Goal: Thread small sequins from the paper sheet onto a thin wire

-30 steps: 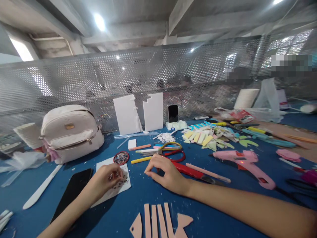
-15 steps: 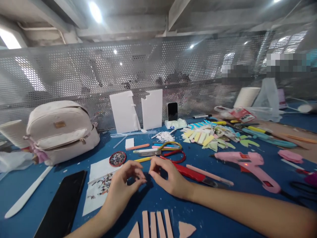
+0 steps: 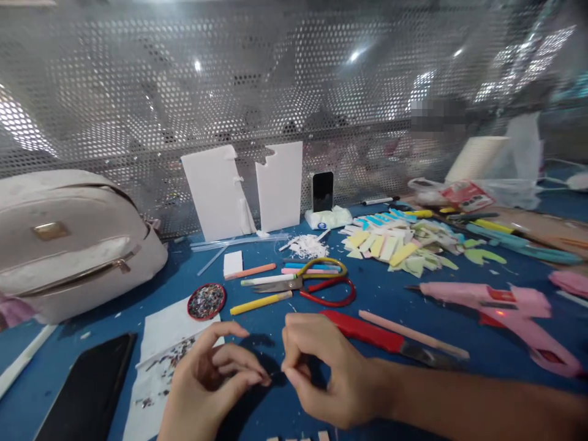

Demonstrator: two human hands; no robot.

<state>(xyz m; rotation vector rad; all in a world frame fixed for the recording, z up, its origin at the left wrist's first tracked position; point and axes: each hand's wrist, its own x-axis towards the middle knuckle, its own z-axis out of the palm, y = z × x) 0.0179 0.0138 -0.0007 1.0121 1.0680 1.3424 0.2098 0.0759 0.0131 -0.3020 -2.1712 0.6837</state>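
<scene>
My left hand hovers over the blue table beside the sheet of white paper scattered with small dark and coloured bits. Its thumb and fingertips come together, and what they pinch, if anything, is too small to make out. Close to its right, my right hand has its fingers curled and its thumb pressed to them. A faint thin dark line seems to show between the two sets of fingertips. Beyond the hands lie scissors with one yellow and one red handle, a yellow marker and a red-handled cutter.
A pink glue gun with a lit orange light lies right. A round red-rimmed dish of glitter, a black phone and a pale backpack are left. Paper scraps and white boards stand behind.
The view has come closer and tipped down, so the pink strips at the front are nearly out of frame. Both hands sit lower in view, and the right fingers are curled tighter.
</scene>
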